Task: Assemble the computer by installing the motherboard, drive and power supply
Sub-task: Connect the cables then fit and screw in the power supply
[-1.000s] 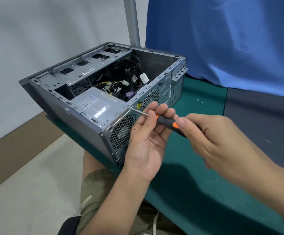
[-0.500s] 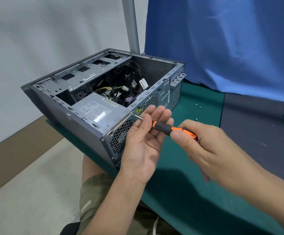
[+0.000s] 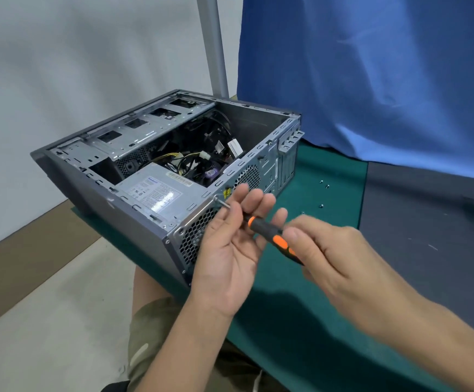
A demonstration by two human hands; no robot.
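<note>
1. Gripping the black-and-orange handle of the screwdriver (image 3: 269, 234), the right hand (image 3: 340, 267) has its fingers curled round it, above the green mat (image 3: 329, 165).
2. The left hand (image 3: 230, 253) is released, palm up and fingers nearly straight; its fingertips (image 3: 243, 190) steady the metal shaft and cover part of the rear grille.
3. The screwdriver tip meets the upper corner of the rear panel, right at the top edge of the computer case (image 3: 108, 210).
4. The case lies on its side with the open face up, its long left wall running along the mat's left edge and its near corner at the front edge, above the person's lap.
5. The power supply (image 3: 156, 190) sits inside the near rear corner, flush against the rear wall; the cables (image 3: 190, 161) bunch just beyond it and the drive cage (image 3: 134, 131) spans the far left side.
6. Loose screws (image 3: 324, 184) lie on the mat to the right of the case, well apart from both hands.
7. Open mat stretches right of the case as far as the dark mat (image 3: 428, 222); the blue cloth (image 3: 371, 80) hangs close behind.
</note>
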